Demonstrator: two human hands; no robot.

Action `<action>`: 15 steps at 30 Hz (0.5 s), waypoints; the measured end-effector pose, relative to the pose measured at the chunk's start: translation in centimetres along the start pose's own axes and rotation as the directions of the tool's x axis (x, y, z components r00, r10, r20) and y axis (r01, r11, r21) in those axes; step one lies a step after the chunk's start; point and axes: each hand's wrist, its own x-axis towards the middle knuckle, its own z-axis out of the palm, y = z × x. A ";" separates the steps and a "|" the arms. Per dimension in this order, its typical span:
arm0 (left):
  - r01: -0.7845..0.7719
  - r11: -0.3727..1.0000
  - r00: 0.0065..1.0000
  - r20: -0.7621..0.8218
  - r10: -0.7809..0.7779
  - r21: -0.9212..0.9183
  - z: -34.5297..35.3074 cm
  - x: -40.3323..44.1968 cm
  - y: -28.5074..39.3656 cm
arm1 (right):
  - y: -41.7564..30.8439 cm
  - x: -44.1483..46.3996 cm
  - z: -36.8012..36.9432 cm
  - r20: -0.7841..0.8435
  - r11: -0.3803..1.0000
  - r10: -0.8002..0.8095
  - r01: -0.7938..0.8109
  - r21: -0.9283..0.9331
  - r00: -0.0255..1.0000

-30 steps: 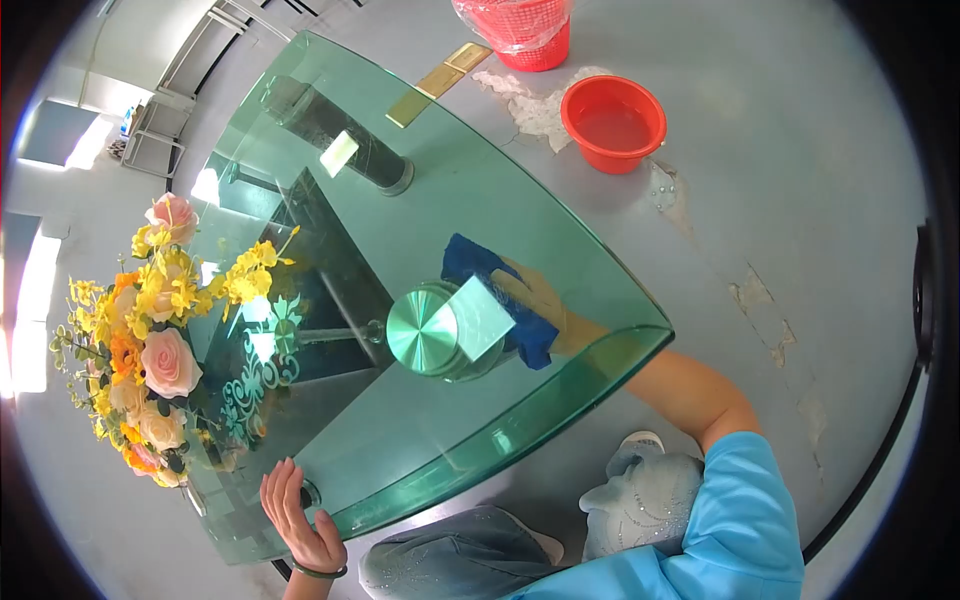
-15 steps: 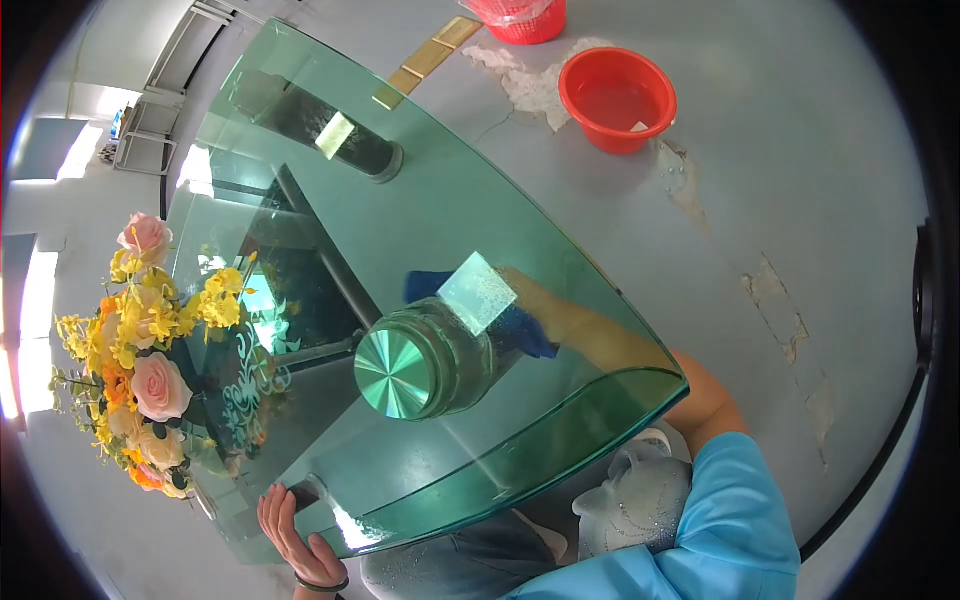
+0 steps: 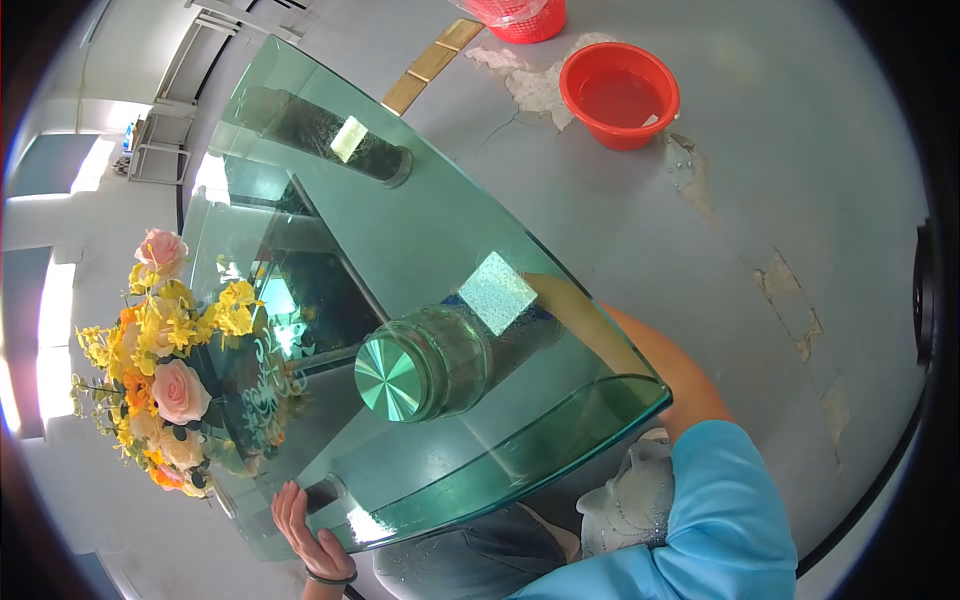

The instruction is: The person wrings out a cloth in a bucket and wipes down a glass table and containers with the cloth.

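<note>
My left hand [image 3: 308, 532] rests at the near left corner of the green glass table top [image 3: 430, 220], fingers stretched out along its edge. Beneath the glass, my right arm reaches in from the right. My right hand [image 3: 540, 287] is mostly hidden behind a pale square patch [image 3: 497, 292] and presses a dark blue cloth [image 3: 453, 299] against a thick cylindrical table leg [image 3: 455, 365]. Only bits of the cloth show. A shiny round metal disc [image 3: 392, 378] caps that leg.
Artificial flowers [image 3: 165, 370] stand at the table's left side. A second cylindrical leg [image 3: 375, 155] shows under the far end. On the grey floor are a red basin [image 3: 620, 95], a red basket [image 3: 520, 18] and gold-coloured strips [image 3: 432, 65].
My right hand and the blue cloth have shifted behind the leg and pale patch, so less of them shows. The view has shifted slightly; my left hand stays at the table edge.
</note>
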 end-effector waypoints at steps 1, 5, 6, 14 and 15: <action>-0.002 1.000 1.000 0.001 0.002 0.003 0.0 0.1 0.0 | 0.1 0.1 -0.1 0.014 0.999 0.021 -0.021 0.030 1.000; 0.002 1.000 1.000 -0.004 -0.002 -0.003 0.1 0.0 0.1 | -3.8 -5.2 5.6 -0.139 0.989 -0.128 0.115 -0.094 0.982; 0.007 1.000 1.000 -0.007 -0.007 0.002 0.1 0.0 0.1 | -2.6 -4.9 5.9 -0.103 0.895 -0.398 0.361 -0.264 0.912; 0.034 0.998 0.999 -0.030 -0.036 -0.043 0.2 -0.2 0.2 | 5.9 -4.7 5.7 0.152 -0.048 -0.974 0.504 -0.863 0.167; 0.039 0.998 0.998 -0.041 -0.041 -0.046 0.3 -0.2 0.2 | 7.2 -4.3 5.1 0.152 -0.048 -0.974 0.502 -0.864 0.169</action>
